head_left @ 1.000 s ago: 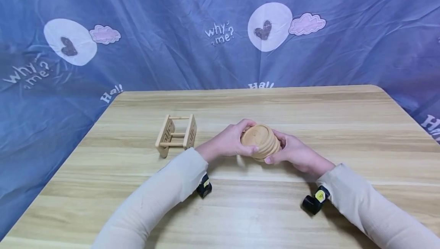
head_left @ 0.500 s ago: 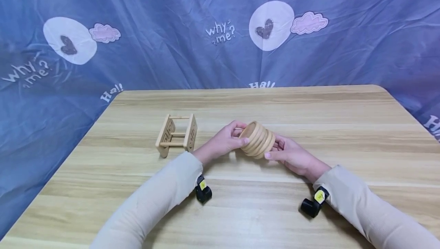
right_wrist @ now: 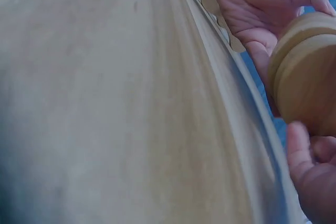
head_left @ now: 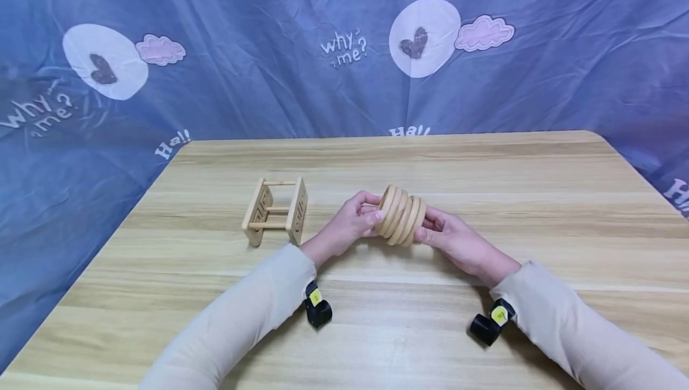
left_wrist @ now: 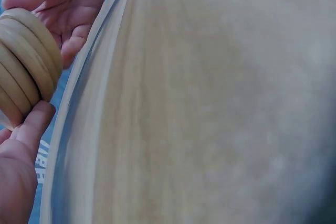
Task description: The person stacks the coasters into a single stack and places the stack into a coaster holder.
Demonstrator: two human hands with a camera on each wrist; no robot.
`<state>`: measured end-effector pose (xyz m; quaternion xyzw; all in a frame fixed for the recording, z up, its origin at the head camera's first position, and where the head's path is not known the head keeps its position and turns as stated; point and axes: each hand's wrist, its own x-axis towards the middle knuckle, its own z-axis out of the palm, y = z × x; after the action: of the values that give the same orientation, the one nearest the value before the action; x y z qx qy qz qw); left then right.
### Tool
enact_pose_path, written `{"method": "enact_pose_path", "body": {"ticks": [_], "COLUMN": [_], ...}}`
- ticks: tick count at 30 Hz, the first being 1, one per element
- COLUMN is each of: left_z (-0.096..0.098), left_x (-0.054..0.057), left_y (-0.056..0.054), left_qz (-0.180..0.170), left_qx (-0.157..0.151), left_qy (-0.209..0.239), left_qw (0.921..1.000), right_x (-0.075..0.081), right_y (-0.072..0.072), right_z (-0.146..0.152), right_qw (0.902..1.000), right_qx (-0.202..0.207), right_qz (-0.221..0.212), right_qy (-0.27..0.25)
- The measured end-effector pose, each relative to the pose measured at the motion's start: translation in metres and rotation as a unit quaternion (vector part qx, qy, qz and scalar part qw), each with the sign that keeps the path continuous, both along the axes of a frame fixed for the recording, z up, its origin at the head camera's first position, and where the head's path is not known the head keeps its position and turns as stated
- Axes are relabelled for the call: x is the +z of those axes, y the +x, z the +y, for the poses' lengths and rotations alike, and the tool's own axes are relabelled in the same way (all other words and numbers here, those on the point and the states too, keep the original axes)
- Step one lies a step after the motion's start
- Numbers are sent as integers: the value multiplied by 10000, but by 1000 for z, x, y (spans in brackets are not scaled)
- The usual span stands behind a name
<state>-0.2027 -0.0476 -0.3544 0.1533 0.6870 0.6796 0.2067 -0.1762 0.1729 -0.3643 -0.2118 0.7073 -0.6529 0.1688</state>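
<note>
A stack of round wooden coasters (head_left: 400, 216) is held on its side just above the table, rims facing up and toward the camera. My left hand (head_left: 347, 225) grips its left end, thumb in front and fingers behind. At the right end, my right hand (head_left: 460, 243) pinches the stack between thumb and fingers. Grooves between several coasters (left_wrist: 26, 61) show in the left wrist view. The right wrist view shows the flat face of the end coaster (right_wrist: 310, 85), with the right thumb and fingertips (right_wrist: 297, 140) at its lower edge.
A small wooden rack (head_left: 274, 222) with two carved side panels joined by thin rods stands left of the hands. The light wood table (head_left: 398, 330) ends at the back against a blue printed cloth (head_left: 301, 91). Black cameras (head_left: 487, 325) sit on both wrists.
Both hands have tipped the coaster stack from a slant, with its top face showing, onto its side. The stack has shifted slightly left. The rack stays in place.
</note>
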Motion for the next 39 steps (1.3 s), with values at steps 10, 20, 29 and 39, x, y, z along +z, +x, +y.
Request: {"method": "enact_pose_path", "body": {"ticks": [10,20,29,39], "left_z": [-7,-26,-56,-88], "left_x": [2,13,36,52], "left_y": [10,8,15,23], "left_qz": [-86,234,602,663], "left_qx": [58,360,697,702], "left_qy": [674,662,159,-107], "left_qw": [9977,9969,9956,9953], "right_x": [19,40,50,66], "right_y": [7,8,5,1], "right_z": [-9,-26,-51,-78], "right_qw": [9981,9978,9959,9981], "right_qx": [240,212,295,360], "right_qz": [-366,-464,-572,-294], "right_qy": [-441,-433,-634,-394]}}
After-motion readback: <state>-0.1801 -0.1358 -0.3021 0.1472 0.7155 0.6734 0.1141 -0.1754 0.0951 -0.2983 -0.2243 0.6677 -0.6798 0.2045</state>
